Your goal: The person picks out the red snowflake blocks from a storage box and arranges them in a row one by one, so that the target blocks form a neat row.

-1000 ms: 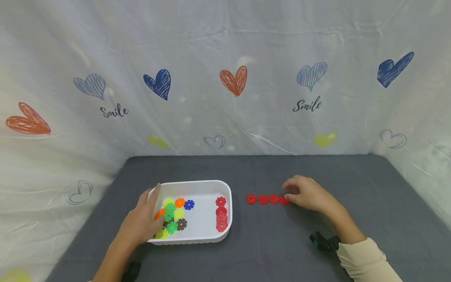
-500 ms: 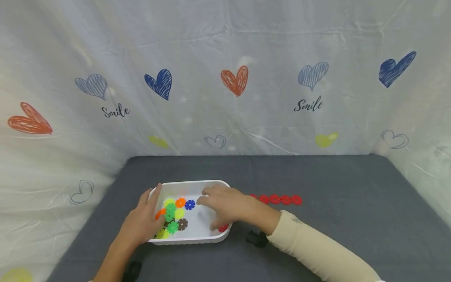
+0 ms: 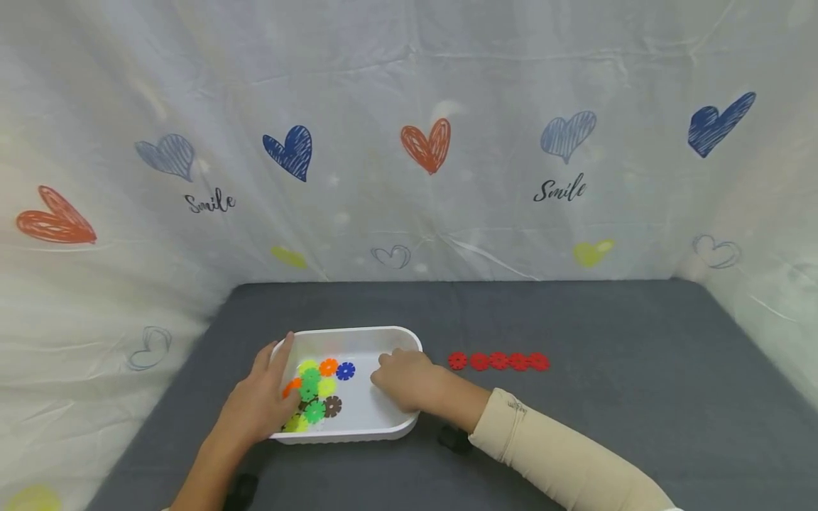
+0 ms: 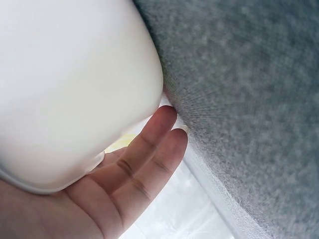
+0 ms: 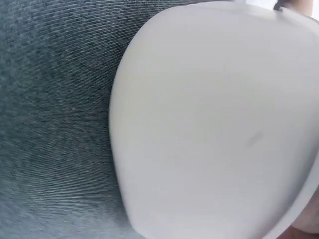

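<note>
Red discs [image 3: 498, 361] lie flat in a row on the table [image 3: 607, 426], R of the tray [image 3: 345, 436]; prob. light, stiff plastic, slippery-ish: I'd pinch notched edges. L hand [image 3: 258, 401] grips tray's end; R hand [image 3: 405, 380] is inside, fingertips hidden, can't tell if holding anything.

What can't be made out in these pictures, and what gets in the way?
Head view: anything under the right hand in the white tray; the hand covers it.
Head view: the exact count of the colored discs; they overlap, beside the left hand.
Right wrist view: the right fingertips; the tray's wall blocks them.
Left wrist view: the tray's far end, cut off by the frame edge.
</note>
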Motion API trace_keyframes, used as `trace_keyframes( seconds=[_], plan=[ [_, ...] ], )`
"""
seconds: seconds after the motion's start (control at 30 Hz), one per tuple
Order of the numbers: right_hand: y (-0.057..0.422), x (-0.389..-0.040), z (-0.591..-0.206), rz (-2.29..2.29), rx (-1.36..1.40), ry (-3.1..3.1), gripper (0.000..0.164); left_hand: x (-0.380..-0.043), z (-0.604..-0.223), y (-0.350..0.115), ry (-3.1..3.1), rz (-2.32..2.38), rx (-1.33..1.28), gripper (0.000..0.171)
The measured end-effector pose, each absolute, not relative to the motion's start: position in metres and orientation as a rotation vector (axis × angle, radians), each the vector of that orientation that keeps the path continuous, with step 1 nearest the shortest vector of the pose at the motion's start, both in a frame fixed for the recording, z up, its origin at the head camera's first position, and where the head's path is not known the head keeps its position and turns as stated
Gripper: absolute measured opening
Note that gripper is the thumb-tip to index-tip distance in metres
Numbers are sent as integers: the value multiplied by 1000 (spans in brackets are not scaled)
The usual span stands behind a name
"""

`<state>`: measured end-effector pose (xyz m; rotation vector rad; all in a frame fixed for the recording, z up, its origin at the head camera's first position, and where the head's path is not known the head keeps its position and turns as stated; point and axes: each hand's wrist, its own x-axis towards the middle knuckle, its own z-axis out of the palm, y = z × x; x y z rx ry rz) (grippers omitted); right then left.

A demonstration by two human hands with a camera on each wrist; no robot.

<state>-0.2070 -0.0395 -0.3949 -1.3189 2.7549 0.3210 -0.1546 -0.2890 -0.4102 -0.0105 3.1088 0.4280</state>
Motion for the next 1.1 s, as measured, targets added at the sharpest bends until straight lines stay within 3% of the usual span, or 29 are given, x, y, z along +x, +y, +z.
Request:
trace_keyframes(
  seconds=[0.33,0.63,0.87,1.1],
  plan=[
    [-33,-210,-406,-89,-1400,2891,9,-153,-411,-290,3133,429,1,91],
    [-26,-213,-408,-417,-1404,2863,31,-154,-413,-290,3139,418,8,92],
    [-25,-215,-409,-495,-1429,2837,13,-154,-412,-290,3131,422,1,92],
    [-24,-218,-410,-619,-1447,2838,10,-154,-412,-290,3135,428,10,91]
  ],
)
